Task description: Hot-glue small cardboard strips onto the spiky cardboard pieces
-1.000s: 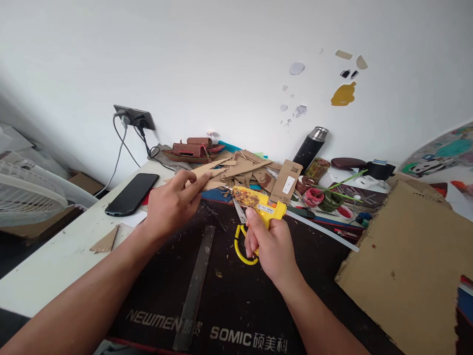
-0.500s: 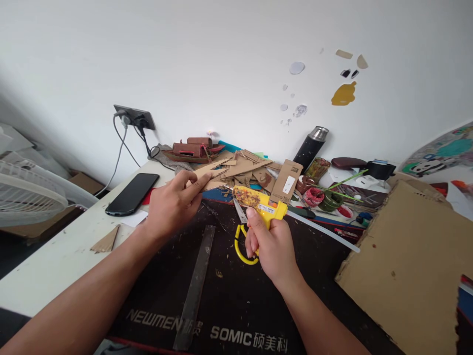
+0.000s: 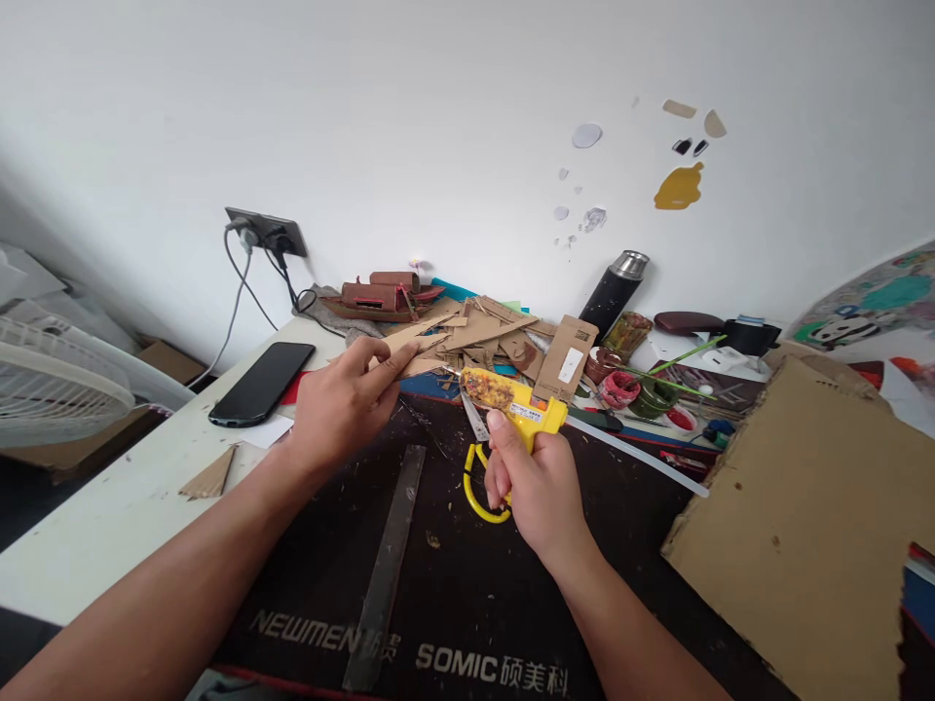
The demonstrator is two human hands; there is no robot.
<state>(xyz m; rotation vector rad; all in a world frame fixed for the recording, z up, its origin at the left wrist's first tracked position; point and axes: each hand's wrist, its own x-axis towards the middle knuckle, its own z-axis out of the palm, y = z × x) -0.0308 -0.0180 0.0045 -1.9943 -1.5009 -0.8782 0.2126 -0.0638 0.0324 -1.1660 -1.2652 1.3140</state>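
My left hand [image 3: 337, 401] pinches a long pointed cardboard piece [image 3: 410, 336] between thumb and fingers, holding it above the black desk mat [image 3: 445, 574]. My right hand [image 3: 535, 487] grips a yellow hot glue gun [image 3: 512, 401], index finger on the trigger; the stained nozzle end points left toward the cardboard tip. A clear glue stick [image 3: 643, 458] sticks out of the gun's back to the right. Yellow-handled scissors [image 3: 478, 467] lie on the mat under the gun.
A metal ruler [image 3: 387, 565] lies on the mat. A black phone [image 3: 261, 382] rests at left, a cardboard triangle [image 3: 210, 477] near it. Cardboard scraps [image 3: 497, 336], a model boat [image 3: 384, 294], a thermos [image 3: 615, 289] and paint pots [image 3: 619, 387] crowd the back. A big cardboard sheet [image 3: 810, 526] fills the right.
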